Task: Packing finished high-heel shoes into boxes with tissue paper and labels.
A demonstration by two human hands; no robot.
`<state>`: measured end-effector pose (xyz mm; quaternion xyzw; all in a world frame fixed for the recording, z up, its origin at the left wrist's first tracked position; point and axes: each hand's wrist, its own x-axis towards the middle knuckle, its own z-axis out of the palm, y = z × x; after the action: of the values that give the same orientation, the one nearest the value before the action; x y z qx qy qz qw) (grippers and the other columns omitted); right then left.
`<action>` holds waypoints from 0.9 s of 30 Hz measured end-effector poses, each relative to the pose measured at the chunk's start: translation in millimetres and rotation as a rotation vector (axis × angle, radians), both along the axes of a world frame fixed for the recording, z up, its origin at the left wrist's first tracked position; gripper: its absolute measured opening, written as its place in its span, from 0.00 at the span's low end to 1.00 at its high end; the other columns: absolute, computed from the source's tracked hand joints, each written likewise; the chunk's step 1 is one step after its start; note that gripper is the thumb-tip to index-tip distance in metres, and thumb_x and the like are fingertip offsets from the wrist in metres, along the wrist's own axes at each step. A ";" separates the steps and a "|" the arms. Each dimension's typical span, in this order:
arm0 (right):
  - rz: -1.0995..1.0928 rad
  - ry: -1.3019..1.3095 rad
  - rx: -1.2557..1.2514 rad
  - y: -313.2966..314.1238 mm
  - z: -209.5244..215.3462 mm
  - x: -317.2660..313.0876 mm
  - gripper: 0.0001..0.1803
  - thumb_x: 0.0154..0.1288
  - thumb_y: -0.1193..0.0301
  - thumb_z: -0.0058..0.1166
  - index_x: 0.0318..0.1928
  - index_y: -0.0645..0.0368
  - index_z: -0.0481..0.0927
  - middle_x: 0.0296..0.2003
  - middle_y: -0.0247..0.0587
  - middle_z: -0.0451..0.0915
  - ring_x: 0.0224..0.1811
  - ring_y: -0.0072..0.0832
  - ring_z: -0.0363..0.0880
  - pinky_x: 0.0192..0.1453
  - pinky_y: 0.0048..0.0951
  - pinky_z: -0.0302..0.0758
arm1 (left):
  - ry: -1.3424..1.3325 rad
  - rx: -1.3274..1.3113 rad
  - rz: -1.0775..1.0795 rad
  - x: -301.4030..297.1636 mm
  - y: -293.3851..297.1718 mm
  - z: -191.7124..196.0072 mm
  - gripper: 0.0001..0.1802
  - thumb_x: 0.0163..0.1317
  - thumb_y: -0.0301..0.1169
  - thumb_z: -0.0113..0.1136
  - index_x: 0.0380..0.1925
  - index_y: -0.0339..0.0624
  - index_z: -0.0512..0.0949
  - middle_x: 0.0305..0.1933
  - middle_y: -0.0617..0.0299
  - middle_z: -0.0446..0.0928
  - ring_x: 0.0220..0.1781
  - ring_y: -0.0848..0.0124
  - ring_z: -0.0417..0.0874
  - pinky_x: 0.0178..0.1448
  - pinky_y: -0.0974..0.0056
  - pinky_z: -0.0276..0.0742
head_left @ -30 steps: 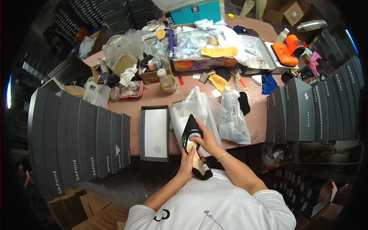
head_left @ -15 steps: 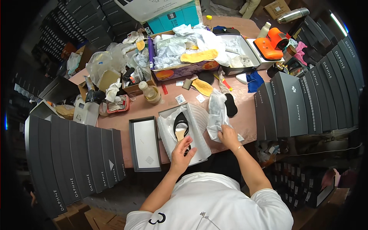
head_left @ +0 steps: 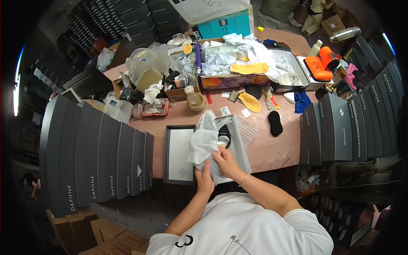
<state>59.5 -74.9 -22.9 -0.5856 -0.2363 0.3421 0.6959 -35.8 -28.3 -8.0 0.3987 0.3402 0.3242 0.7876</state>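
Note:
A bundle in white tissue paper is held up over the left side of the shoe box; what the paper wraps is hidden. My right hand grips the bundle's right edge with closed fingers. At its lower end my left hand takes hold of it too, though the paper hides part of those fingers. Inside the box, beside the bundle, lies a black strappy shoe with a pale insole, on white paper. To the left, the dark-rimmed box lid rests with its white inside facing up, partly covered by the bundle.
Dark shoe boxes stand in rows at the left and right. Behind are a carton of crumpled paper, a glue jar, yellow insoles and an orange tape dispenser. A black pad lies on the pink table.
My right hand has carried the tissue bundle leftward from the table to over the box. My left hand has gone from above the shoe to the bundle. The whole view has shifted.

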 end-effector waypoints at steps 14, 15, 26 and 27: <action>0.233 -0.555 -0.179 13.5 3.7 -9.9 0.12 0.65 0.72 0.54 0.47 0.61 0.77 0.59 0.52 0.71 0.67 0.52 0.61 0.68 0.46 0.60 | 0.149 0.003 0.104 -1.3 62.5 -40.9 0.19 0.69 0.40 0.52 0.48 0.34 0.76 0.46 0.59 0.79 0.42 0.69 0.81 0.45 0.64 0.77; 0.281 -0.658 -0.041 3.2 27.1 -18.1 0.12 0.66 0.69 0.51 0.47 0.62 0.77 0.54 0.52 0.75 0.65 0.50 0.65 0.69 0.49 0.60 | 0.132 -0.047 0.094 -7.9 71.1 -41.2 0.20 0.70 0.40 0.50 0.48 0.34 0.76 0.46 0.58 0.79 0.42 0.69 0.81 0.46 0.64 0.77; 0.649 -1.090 -0.365 -21.1 74.3 111.3 0.31 0.50 0.65 0.66 0.56 0.57 0.71 0.43 0.47 0.78 0.46 0.46 0.77 0.48 0.43 0.74 | 0.141 0.100 -0.415 -34.4 137.3 -15.5 0.30 0.71 0.49 0.37 0.50 0.33 0.77 0.47 0.56 0.80 0.54 0.64 0.79 0.60 0.63 0.71; 0.634 -1.057 -0.366 -24.2 73.2 108.4 0.36 0.49 0.58 0.68 0.58 0.58 0.70 0.45 0.50 0.78 0.48 0.46 0.77 0.51 0.40 0.74 | 0.111 0.045 -0.396 -38.2 143.4 -23.0 0.30 0.71 0.49 0.37 0.51 0.33 0.76 0.49 0.56 0.80 0.55 0.64 0.79 0.60 0.62 0.72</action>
<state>167.9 -99.1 50.4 -0.6860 -0.6469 0.2314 0.2395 -73.9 115.1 -30.9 0.4926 0.2908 0.1481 0.8067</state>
